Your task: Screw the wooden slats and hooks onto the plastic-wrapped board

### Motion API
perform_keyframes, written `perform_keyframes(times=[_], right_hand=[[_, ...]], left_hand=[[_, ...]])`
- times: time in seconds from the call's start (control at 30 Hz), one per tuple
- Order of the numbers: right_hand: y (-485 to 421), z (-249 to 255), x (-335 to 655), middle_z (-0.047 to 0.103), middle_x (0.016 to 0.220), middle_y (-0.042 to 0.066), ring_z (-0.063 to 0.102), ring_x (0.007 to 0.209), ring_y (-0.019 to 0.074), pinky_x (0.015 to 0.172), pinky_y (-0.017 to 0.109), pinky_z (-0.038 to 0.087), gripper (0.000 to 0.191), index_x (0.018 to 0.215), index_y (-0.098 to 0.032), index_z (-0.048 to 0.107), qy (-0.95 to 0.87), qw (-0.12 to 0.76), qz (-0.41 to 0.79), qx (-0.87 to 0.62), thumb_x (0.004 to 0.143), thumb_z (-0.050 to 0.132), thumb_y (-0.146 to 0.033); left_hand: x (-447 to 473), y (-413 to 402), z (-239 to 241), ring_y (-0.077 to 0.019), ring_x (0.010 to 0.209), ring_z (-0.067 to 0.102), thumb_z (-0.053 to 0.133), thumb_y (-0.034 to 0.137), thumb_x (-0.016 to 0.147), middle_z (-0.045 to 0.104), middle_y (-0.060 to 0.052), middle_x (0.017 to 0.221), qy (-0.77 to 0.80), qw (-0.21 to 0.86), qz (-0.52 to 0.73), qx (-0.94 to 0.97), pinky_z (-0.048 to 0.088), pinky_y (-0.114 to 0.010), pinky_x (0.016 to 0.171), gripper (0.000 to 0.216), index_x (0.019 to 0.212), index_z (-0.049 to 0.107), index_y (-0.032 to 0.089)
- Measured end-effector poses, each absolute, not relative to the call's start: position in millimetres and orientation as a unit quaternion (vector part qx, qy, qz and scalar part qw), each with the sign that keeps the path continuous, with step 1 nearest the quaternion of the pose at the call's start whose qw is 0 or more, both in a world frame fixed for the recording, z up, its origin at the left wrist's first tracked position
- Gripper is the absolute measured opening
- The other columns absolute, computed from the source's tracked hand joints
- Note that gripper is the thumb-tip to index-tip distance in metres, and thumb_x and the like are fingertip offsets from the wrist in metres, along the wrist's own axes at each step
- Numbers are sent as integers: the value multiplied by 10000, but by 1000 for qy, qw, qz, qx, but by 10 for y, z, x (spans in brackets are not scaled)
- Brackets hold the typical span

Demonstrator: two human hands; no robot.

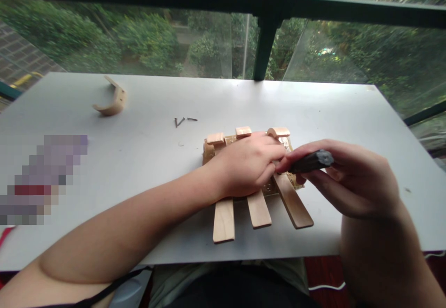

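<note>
Three pale wooden strips with curved ends lie side by side across a block wrapped in shiny brownish material (270, 188). My left hand (247, 164) rests over this assembly, fingers bent and closed around the right wooden strip (294, 201). The left wooden strip (224, 219) and the middle wooden strip (259, 210) stick out beneath that hand toward me. In my right hand (362, 178) is a screwdriver (310, 160), gripped by its dark fluted handle. Its tip is hidden near my left fingertips, above the right strip.
Three loose screws (181, 121) lie behind the block on the white table (149, 150). A bent wooden piece with holes (118, 101) stands at the back left. A blurred-out item (45, 178) is at the left. Windows with a dark frame (268, 34) border the far edge.
</note>
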State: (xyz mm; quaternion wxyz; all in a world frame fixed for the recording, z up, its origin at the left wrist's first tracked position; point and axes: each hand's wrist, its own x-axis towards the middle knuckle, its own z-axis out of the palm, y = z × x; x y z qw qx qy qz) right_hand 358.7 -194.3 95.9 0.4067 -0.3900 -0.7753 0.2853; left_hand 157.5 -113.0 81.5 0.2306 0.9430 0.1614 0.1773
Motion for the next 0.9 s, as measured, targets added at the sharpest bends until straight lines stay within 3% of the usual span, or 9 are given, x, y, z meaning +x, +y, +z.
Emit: perform_keyframes(times=[0.1, 0.23, 0.5, 0.67, 0.8, 0.9], right_hand=[[-1945, 956, 3598, 717, 953, 59, 682, 810, 219, 668, 352, 560, 369, 1105, -223, 667, -773, 410, 264, -406, 771, 661, -65], [-1945, 923, 3588, 714, 913, 63, 683, 804, 243, 658, 372, 549, 289, 953, -222, 639, -749, 438, 259, -425, 713, 744, -99], [-1924, 926, 3520, 675, 813, 26, 618, 671, 176, 532, 312, 460, 341, 807, -223, 563, -730, 479, 254, -415, 635, 799, -47], [-1907, 918, 3487, 640, 766, 30, 581, 617, 163, 504, 311, 436, 237, 911, -216, 644, -730, 483, 268, -403, 724, 731, -100], [-1899, 894, 3460, 693, 860, 55, 654, 725, 199, 612, 342, 524, 418, 1172, -219, 617, -713, 505, 270, -405, 775, 696, -114], [-1897, 884, 3454, 708, 803, 26, 650, 676, 198, 588, 341, 524, 531, 1246, -262, 556, -710, 510, 289, -390, 765, 714, -103]], left_hand=[[1571, -1134, 823, -180, 903, 558, 437, 118, 896, 625, -49, 901, 161, 227, 176, 944, 431, -311, 918, 186, 857, 615, 157], [1568, -1140, 826, -193, 966, 566, 399, 129, 920, 648, -65, 979, 167, 230, 171, 943, 427, -336, 959, 244, 964, 636, 164], [1566, -1138, 811, -201, 1003, 571, 414, 122, 898, 661, -67, 1028, 171, 246, 179, 937, 433, -345, 981, 254, 974, 652, 166], [1565, -1151, 813, -188, 1011, 569, 429, 103, 889, 671, -46, 1029, 173, 254, 192, 932, 431, -329, 984, 254, 975, 659, 169], [1568, -1150, 815, -189, 1003, 575, 418, 102, 891, 665, -53, 1017, 168, 248, 189, 935, 432, -334, 980, 251, 966, 650, 163], [1569, -1146, 817, -181, 983, 574, 418, 93, 886, 661, -45, 990, 164, 249, 194, 935, 427, -328, 981, 249, 939, 650, 167]])
